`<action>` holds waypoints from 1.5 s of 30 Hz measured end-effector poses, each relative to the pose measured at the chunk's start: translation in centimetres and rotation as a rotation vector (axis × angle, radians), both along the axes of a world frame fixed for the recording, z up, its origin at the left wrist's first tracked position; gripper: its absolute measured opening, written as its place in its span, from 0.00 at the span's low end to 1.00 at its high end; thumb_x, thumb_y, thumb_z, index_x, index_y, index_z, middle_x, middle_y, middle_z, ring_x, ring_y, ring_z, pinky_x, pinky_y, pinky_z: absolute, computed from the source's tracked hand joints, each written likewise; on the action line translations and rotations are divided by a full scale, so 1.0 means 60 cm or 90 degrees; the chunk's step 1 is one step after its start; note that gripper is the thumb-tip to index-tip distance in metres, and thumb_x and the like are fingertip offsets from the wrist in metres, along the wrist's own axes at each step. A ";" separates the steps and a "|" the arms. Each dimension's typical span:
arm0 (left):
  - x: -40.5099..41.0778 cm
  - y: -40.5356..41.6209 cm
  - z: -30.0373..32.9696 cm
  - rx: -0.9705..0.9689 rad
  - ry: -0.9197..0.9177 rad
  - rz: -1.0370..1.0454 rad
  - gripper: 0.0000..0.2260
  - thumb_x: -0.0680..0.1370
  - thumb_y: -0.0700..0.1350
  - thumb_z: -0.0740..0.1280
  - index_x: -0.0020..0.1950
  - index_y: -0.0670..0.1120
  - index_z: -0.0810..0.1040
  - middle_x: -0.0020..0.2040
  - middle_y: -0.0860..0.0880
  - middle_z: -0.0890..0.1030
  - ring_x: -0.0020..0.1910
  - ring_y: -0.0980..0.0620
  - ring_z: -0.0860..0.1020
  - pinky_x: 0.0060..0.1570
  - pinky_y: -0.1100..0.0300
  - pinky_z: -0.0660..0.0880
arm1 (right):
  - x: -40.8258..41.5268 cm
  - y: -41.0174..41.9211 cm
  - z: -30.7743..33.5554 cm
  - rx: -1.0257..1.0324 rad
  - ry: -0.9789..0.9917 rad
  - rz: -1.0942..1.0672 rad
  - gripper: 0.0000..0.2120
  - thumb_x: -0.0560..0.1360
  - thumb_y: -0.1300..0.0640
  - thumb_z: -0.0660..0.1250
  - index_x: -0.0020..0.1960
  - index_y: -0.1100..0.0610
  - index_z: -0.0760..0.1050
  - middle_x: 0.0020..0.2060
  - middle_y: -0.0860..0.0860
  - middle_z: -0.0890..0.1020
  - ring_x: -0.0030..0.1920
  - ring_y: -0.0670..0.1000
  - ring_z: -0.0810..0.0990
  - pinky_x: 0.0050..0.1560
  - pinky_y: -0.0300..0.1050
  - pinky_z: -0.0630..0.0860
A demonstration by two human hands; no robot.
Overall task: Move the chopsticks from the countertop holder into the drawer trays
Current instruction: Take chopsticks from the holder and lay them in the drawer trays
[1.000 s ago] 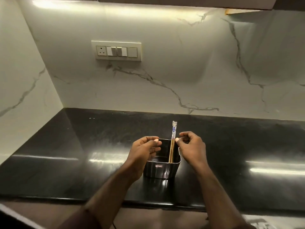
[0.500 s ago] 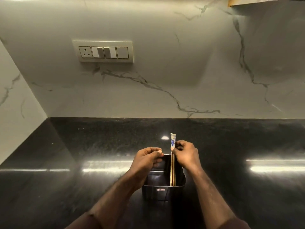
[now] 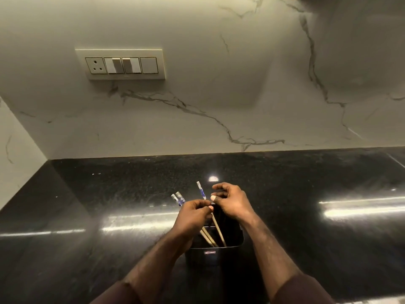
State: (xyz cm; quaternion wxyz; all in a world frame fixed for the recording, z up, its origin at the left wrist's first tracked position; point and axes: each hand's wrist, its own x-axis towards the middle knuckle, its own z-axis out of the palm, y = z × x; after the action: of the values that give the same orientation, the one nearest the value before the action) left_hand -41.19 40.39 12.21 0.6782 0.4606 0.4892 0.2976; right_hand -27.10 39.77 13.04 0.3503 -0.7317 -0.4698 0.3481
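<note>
switch panel (image 3: 122, 65) on wall, glossy countertop (image 3: 109, 194)

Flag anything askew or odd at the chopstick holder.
The chopsticks lean left and splay apart in the holder instead of standing upright, fanned between the left hand and right hand. Nothing looks spilled or damaged.

Bare forearms and hands (image 3: 192, 218) emerge from dark maroon sleeves (image 3: 300, 290) pushed up.
</note>
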 end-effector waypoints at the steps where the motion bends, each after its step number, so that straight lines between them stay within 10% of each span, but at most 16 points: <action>1: 0.000 -0.001 -0.001 -0.004 -0.001 0.002 0.07 0.78 0.34 0.64 0.46 0.41 0.82 0.40 0.44 0.84 0.37 0.52 0.83 0.37 0.60 0.79 | -0.004 0.002 0.001 -0.002 -0.004 0.012 0.15 0.76 0.58 0.71 0.62 0.51 0.79 0.53 0.49 0.85 0.55 0.46 0.82 0.59 0.45 0.79; 5: -0.002 -0.007 -0.008 0.008 0.038 0.017 0.06 0.76 0.34 0.66 0.44 0.40 0.82 0.43 0.42 0.85 0.46 0.47 0.83 0.52 0.53 0.78 | -0.018 0.018 0.017 -0.007 -0.058 0.073 0.15 0.77 0.54 0.69 0.63 0.53 0.78 0.56 0.50 0.84 0.55 0.46 0.81 0.56 0.40 0.77; 16: -0.049 -0.014 0.014 0.171 0.137 0.289 0.08 0.75 0.40 0.68 0.38 0.46 0.83 0.32 0.47 0.84 0.32 0.48 0.83 0.38 0.50 0.82 | -0.068 0.042 0.016 -0.066 -0.048 0.190 0.12 0.75 0.55 0.70 0.59 0.52 0.80 0.54 0.51 0.84 0.54 0.48 0.82 0.58 0.49 0.80; 20: -0.069 -0.001 0.003 0.168 0.185 0.439 0.03 0.74 0.41 0.70 0.42 0.49 0.80 0.40 0.49 0.83 0.43 0.48 0.82 0.41 0.53 0.78 | -0.085 0.039 0.015 -0.038 -0.043 0.222 0.13 0.75 0.60 0.70 0.59 0.53 0.80 0.55 0.50 0.84 0.54 0.46 0.82 0.58 0.48 0.79; 24: -0.077 0.014 -0.020 0.093 0.193 0.309 0.20 0.75 0.48 0.72 0.66 0.45 0.76 0.57 0.47 0.81 0.57 0.50 0.78 0.57 0.53 0.75 | -0.093 0.036 0.016 -0.030 -0.061 0.250 0.14 0.74 0.60 0.71 0.59 0.53 0.80 0.54 0.50 0.84 0.54 0.46 0.81 0.56 0.45 0.79; 41: -0.038 0.023 0.022 0.173 0.029 0.198 0.04 0.75 0.41 0.73 0.45 0.42 0.86 0.40 0.46 0.87 0.45 0.46 0.86 0.46 0.53 0.82 | -0.041 -0.012 0.008 0.076 0.033 0.113 0.15 0.71 0.60 0.75 0.57 0.50 0.81 0.47 0.44 0.86 0.47 0.37 0.83 0.46 0.29 0.76; 45: -0.035 0.031 0.065 0.226 -0.041 0.166 0.03 0.75 0.40 0.71 0.45 0.44 0.85 0.43 0.45 0.87 0.46 0.48 0.85 0.45 0.64 0.80 | -0.023 -0.038 0.014 0.086 0.158 0.102 0.12 0.72 0.63 0.73 0.53 0.50 0.82 0.45 0.47 0.87 0.47 0.42 0.85 0.53 0.41 0.80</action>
State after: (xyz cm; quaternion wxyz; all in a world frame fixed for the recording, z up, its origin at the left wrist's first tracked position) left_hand -43.29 42.24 16.11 0.5575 0.4961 0.4622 0.4790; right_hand -28.49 37.51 13.89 0.4248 -0.6181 -0.5024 0.4303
